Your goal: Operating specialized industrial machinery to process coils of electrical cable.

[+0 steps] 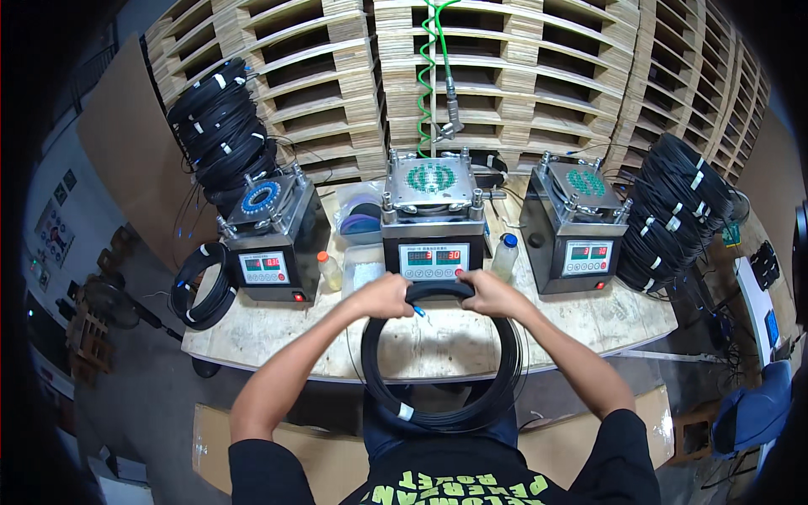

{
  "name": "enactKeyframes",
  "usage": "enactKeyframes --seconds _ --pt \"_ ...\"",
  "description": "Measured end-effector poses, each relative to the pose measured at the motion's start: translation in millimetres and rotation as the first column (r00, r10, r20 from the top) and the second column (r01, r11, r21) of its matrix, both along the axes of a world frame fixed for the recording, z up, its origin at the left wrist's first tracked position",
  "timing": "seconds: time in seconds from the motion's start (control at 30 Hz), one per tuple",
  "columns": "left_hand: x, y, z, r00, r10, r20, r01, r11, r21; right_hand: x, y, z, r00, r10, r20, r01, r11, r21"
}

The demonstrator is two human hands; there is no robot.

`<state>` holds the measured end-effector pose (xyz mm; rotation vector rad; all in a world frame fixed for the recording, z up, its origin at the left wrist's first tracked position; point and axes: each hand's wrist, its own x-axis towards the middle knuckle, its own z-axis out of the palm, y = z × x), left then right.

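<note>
A large coil of thin black cable point(376, 370) is held upright between my two hands in front of the table edge. My left hand point(387, 296) is closed round the coil's upper left, and my right hand point(490, 295) grips its upper right. A white tape band wraps the bottom of the coil. By my left fingers a blue-tipped cable end point(419, 311) sticks out. Just beyond my hands stands a black machine point(433, 252) with a red-lit digital panel; a metal top plate point(430, 178) on it carries a ring of green pieces.
Two similar machines flank it, a left one point(268, 273) with blue pieces and a right one point(581, 257) with green. Stacked cable coils point(223, 126) stand far left, more coils point(682, 210) right. Bottles point(328, 271) stand between machines. A green air hose point(426, 76) hangs before wooden pallets.
</note>
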<state>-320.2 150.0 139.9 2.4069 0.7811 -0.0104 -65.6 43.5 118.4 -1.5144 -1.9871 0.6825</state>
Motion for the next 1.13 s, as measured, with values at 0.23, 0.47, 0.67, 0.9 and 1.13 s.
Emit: enactKeyframes --seconds 0.23,0.47,0.67,0.9,1.13 --pt "-12.3 3.7 -100.9 0.996 0.047 -0.074 -0.061 0.978 -0.198 -13.6 8.2 -75.6 0.999 -0.033 -0.037 0.02 0.946 -0.323" --pt "-5.7 -3.3 -126.1 0.993 0.115 0.003 -0.113 0.977 -0.183 -18.9 -0.4 -117.1 0.986 -0.165 0.039 0.169 0.973 -0.155" --pt "-14.2 -3.2 -141.2 0.978 0.109 0.176 -0.102 0.994 -0.047 -15.5 2.1 -109.7 0.997 -0.046 -0.065 0.027 0.962 -0.272" --pt "-9.7 -39.2 -107.7 0.941 0.224 0.255 -0.222 0.974 -0.035 -19.9 -21.1 -111.4 0.983 -0.119 -0.139 0.106 0.989 -0.1" --pt "-29.6 -53.0 -113.5 0.977 -0.005 0.212 -0.11 0.844 0.525 -22.8 -58.9 -108.3 0.891 -0.394 0.225 0.347 0.911 0.222"
